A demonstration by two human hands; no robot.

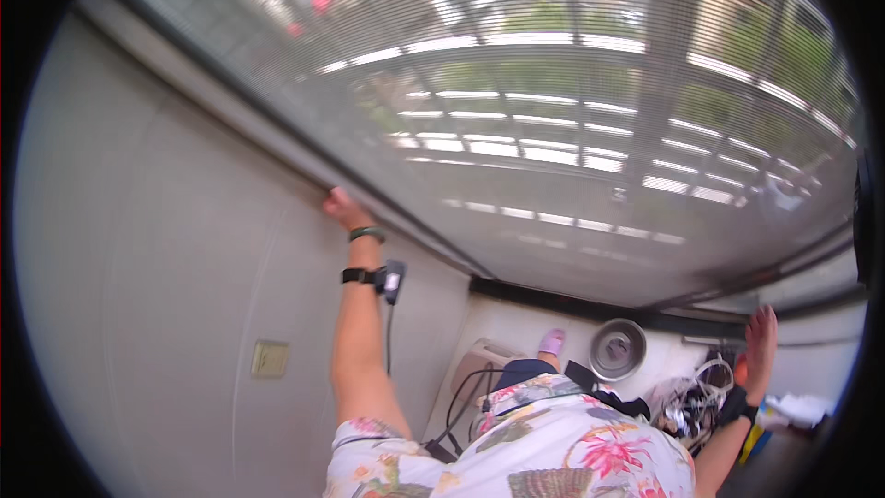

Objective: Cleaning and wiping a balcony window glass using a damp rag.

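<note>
A large mesh screen stands in front of me, with bars and blurred buildings and greenery showing through it. Its dark side frame slants down along the left wall. My left hand is raised to that frame, fingers curled closed at its edge; the fingertips are partly hidden. On that wrist sit a green bangle and a black strap with a small dark device. At the far right, near the screen's lower right side, my right hand is held up open, fingers stretched; whether it touches the frame I cannot tell.
Pale wall with a socket plate fills the left. On the floor below are a round metal basin, a beige stool-like object, cables and a cluttered pile at right. My foot wears a pink slipper.
</note>
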